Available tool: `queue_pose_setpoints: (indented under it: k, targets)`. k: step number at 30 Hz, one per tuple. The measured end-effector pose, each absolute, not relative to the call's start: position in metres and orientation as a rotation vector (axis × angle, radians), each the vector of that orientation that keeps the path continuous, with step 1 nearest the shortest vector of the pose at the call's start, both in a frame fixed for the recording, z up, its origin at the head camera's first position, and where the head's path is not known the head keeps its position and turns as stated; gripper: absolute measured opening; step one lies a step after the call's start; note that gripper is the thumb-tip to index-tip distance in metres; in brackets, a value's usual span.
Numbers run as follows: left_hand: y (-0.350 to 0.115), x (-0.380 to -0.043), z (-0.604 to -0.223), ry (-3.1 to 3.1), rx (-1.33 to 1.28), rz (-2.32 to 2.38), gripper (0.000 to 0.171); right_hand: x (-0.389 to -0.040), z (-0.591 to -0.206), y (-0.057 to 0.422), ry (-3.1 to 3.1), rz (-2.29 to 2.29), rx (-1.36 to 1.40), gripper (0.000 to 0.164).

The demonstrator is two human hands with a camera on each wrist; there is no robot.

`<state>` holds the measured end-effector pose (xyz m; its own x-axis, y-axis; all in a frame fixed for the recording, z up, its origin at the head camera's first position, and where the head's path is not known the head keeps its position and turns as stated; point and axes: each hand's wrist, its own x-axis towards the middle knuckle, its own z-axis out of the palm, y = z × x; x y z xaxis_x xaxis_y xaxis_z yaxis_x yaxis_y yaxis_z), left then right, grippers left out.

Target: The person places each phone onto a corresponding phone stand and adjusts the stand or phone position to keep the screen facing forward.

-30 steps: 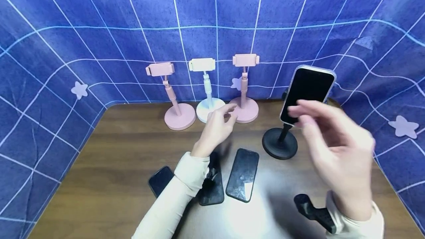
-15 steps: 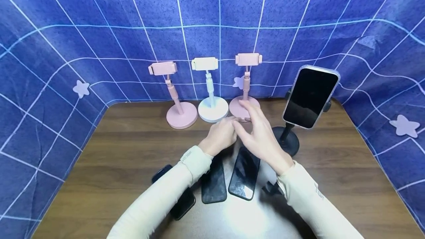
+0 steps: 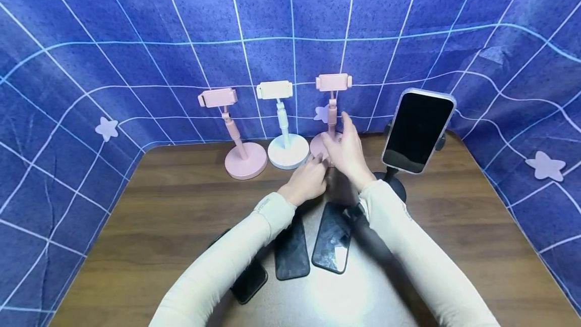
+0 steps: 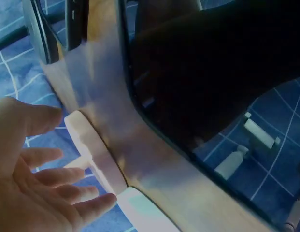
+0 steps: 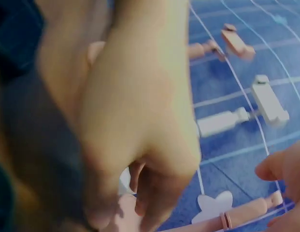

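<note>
At the far side of the table stands a pink phone stand (image 3: 333,107) with a round base, a post and a clamp on top. My left hand (image 3: 307,178) is at the front of its base; in the left wrist view the fingers (image 4: 58,186) lie loosely bent beside the pink base (image 4: 94,150), thumb apart from it. My right hand (image 3: 347,153) is beside the post, thumb and fingers spread and upright. In the right wrist view, its fingertips (image 5: 270,169) are near the pink post (image 5: 246,212). Contact with the post cannot be made out.
A white phone stand (image 3: 288,151) and another pink stand (image 3: 245,160) stand to the left. At right a black stand (image 3: 398,185) holds a phone (image 3: 418,130). Dark phones lie nearer: one (image 3: 333,241) right, one (image 3: 292,254) middle, one (image 3: 249,282) partly under my left sleeve.
My right hand has come left from the phone on the black stand to the right pink stand. My left hand has stayed by that stand's base, with its fingers now lower over the front.
</note>
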<state>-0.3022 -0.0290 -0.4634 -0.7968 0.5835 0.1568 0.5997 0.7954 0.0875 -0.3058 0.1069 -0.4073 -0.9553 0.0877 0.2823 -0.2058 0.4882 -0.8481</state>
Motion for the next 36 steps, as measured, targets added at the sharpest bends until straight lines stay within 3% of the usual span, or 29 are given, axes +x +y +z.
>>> queue_pose_setpoints:
  k: [7,14,18,36]
  targets:
    - [-0.017,-0.313,-0.463,-2.850,-0.925,-0.182,0.034,-0.338,-0.408,0.107,-2.364,1.525,0.002,0.064]
    - [-0.012,-0.313,-0.460,-3.025,-0.893,-0.094,0.021,-0.352,-0.413,0.109,-2.264,1.515,0.081,0.045]
    - [-0.012,-0.311,-0.460,-3.125,-0.866,-0.060,0.026,-0.358,-0.417,0.114,-2.300,1.402,0.128,0.033]
    - [-0.018,-0.281,-0.458,-3.076,-0.963,-0.196,0.014,-0.327,-0.414,0.125,-2.470,0.926,0.367,0.012]
